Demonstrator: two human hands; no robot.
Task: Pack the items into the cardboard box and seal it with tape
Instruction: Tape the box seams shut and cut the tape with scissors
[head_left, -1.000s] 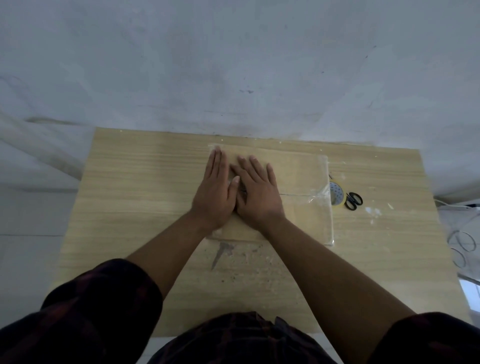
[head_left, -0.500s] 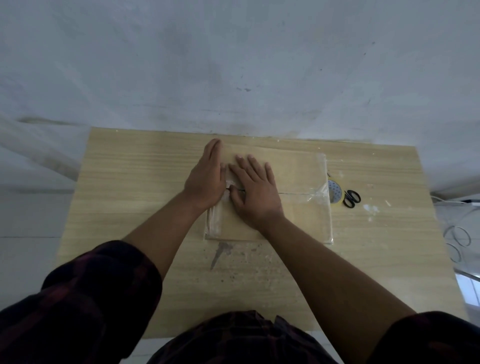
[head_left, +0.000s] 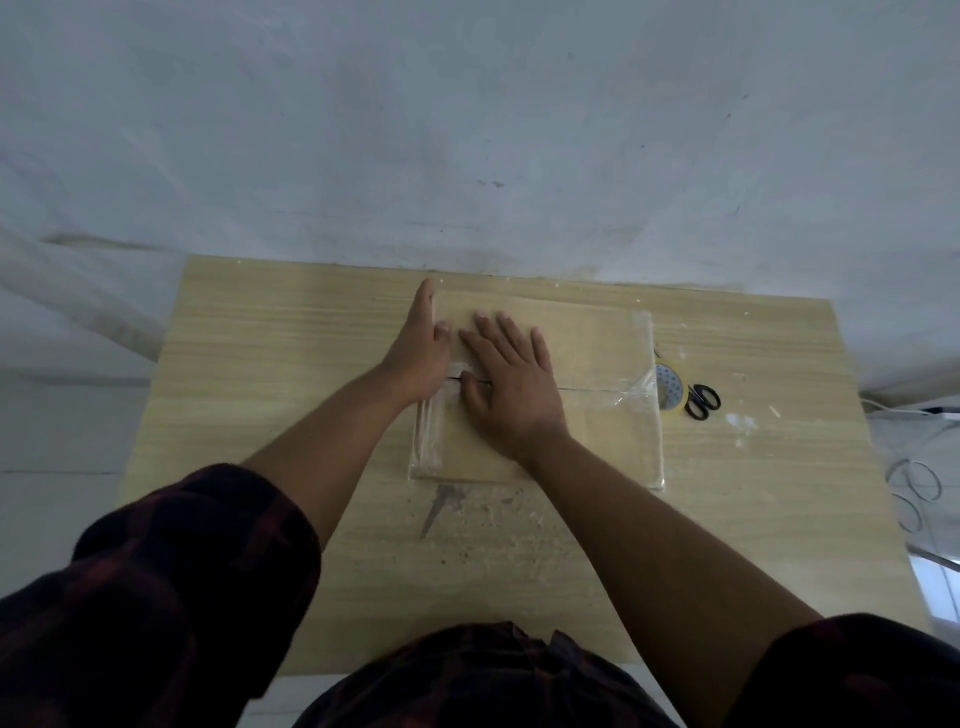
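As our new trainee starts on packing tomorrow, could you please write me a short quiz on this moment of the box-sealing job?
1. True or false: the scissors lie on top of the cardboard box.
2. Where is the left hand? A: pressing the box's left edge, fingers straight. B: gripping the scissors. C: resting in the lap.
3. Which hand lies flat on the box's top, across its seam?
Key: 1 false, they lie on the table to the right of the box, beside the tape roll. 2 A. 3 the right hand.
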